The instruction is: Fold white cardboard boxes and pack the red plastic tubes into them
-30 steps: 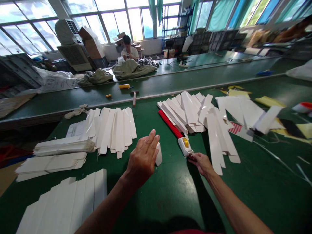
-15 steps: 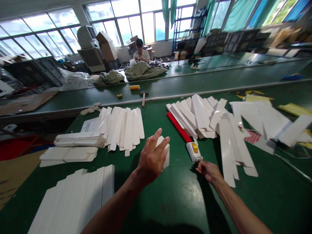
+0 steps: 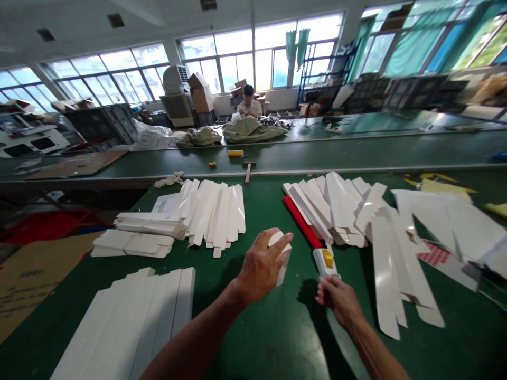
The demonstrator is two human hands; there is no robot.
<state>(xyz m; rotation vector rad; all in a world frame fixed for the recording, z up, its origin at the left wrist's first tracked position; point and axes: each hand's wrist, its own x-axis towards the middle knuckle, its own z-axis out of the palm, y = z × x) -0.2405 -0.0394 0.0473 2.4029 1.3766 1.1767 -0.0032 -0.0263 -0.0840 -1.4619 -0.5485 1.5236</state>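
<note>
My left hand [image 3: 263, 264] is wrapped round a small white carton [image 3: 282, 270], which stands tilted above the green table; the palm hides part of it. My right hand [image 3: 336, 298] has its thumb and fingers pinched together just below the near end of a white tape dispenser [image 3: 325, 262] with a yellow roll. Whatever those fingertips hold is too small to make out. A ribbed red bar [image 3: 302, 221] runs from the dispenser toward the back of the table.
Flat white cartons [image 3: 217, 214] fan out at left, above bundled ones [image 3: 132, 244]. Long white boxes [image 3: 130, 316] lie front left. More white card pieces [image 3: 332, 206] spread at right. A hammer [image 3: 248, 173] lies at the table's back edge. A person [image 3: 249, 105] sits far off.
The view has turned up and left. My left fingers have closed further round the carton. My right hand has shifted slightly left relative to the dispenser's near end.
</note>
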